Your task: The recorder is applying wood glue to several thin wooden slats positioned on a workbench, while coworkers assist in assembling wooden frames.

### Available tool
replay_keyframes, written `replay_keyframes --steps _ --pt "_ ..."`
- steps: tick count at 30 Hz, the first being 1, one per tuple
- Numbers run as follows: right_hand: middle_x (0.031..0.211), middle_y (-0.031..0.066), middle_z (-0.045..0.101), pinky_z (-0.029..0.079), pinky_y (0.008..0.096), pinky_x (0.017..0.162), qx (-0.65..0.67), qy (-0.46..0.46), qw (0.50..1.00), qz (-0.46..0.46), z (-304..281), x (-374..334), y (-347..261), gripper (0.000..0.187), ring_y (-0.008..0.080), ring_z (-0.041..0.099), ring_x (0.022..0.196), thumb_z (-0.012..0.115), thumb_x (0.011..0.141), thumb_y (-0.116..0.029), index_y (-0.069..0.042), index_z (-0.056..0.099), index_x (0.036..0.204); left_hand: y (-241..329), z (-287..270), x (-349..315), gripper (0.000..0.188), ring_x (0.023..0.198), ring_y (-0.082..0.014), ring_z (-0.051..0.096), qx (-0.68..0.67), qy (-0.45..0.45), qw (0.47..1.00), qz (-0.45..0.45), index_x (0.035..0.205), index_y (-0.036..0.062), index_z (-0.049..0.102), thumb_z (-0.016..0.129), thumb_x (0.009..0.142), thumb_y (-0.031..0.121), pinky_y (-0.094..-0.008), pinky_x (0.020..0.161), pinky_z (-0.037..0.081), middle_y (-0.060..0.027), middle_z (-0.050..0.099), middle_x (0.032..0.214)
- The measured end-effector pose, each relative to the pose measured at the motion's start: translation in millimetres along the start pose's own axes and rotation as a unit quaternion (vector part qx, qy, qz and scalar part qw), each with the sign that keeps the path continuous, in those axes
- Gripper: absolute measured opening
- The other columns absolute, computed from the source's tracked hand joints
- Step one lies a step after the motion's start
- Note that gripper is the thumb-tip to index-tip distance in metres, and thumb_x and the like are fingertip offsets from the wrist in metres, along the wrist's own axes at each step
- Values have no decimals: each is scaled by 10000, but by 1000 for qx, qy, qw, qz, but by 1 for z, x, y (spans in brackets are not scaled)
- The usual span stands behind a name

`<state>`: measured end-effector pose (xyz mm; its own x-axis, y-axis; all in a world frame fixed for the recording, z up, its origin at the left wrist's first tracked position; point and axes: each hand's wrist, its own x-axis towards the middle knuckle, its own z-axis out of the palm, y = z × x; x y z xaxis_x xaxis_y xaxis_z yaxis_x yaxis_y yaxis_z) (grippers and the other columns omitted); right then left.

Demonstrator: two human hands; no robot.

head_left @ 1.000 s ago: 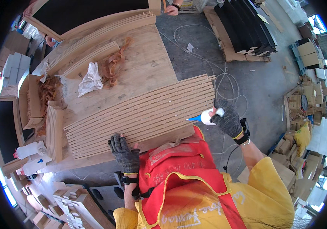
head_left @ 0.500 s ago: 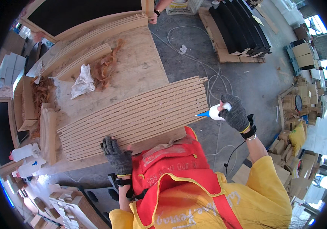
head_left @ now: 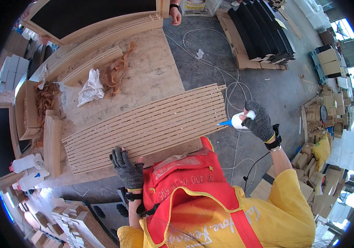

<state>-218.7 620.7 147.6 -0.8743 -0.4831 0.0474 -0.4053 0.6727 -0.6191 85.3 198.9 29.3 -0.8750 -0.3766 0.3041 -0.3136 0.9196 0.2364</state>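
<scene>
A row of long, thin wooden strips [head_left: 152,124] lies side by side across the near part of a plywood table. In my gloved right hand [head_left: 261,123] is a white squeeze bottle [head_left: 238,120] with a blue nozzle. The bottle is tilted on its side, its tip pointing left at the strips' right end. My gloved left hand [head_left: 128,169] rests with fingers stretched out on the near edge of the strips, toward their left part. Small pale spots show on some strips.
A crumpled white plastic bag [head_left: 91,88] and brown curled ribbons [head_left: 117,72] lie on the tabletop [head_left: 152,62]. Further strips are stacked left and behind. Across the table, another person's hand [head_left: 175,16] is beside a dark framed panel [head_left: 98,16]. Hoses cross the floor near a pallet [head_left: 237,43].
My right hand and the bottle have shifted slightly right along the strips' end. The other person's hand has come off the panel's frame. My left hand stays put.
</scene>
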Motion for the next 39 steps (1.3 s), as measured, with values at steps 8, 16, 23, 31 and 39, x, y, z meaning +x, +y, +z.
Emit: replay_keyframes --steps 8,16,23,31,39 --pt "902 98 703 551 381 756 -22 -1 1000 -8 -1 0 2 366 257 701 826 872 747 -114 -70 681 1056 1 -1 1 829 1433 -449 398 1 -14 1000 -9 1492 34 427 815 829 343 -588 1211 288 -237 445 1530" --pt "928 125 727 560 392 747 -6 14 998 -61 -1 5 -13 341 277 720 840 849 772 -132 -69 705 1075 0 0 2 831 1431 -450 401 4 -8 1000 -1 1497 35 414 816 832 329 -592 1208 291 -238 442 1534" --pt "951 127 737 569 388 754 -12 -14 998 -65 -5 8 -20 380 291 726 851 849 773 -134 -63 703 1116 0 2 1 842 1432 -454 396 1 -10 1000 -3 1501 30 405 819 831 328 -595 1208 287 -241 436 1537" --pt "962 105 714 555 365 835 -30 -72 990 115 -27 17 -2 438 227 701 915 885 735 -94 -35 682 1118 3 -4 2 818 1431 -458 394 -1 -12 1000 -6 1479 6 421 811 834 323 -591 1213 280 -240 438 1532" --pt "972 99 719 559 378 844 -21 -20 998 48 -19 8 17 460 232 699 922 894 743 -118 -22 667 1132 2 -3 2 798 1431 -456 396 3 -18 1000 -6 1485 22 418 790 853 339 -605 1208 280 -241 433 1540"
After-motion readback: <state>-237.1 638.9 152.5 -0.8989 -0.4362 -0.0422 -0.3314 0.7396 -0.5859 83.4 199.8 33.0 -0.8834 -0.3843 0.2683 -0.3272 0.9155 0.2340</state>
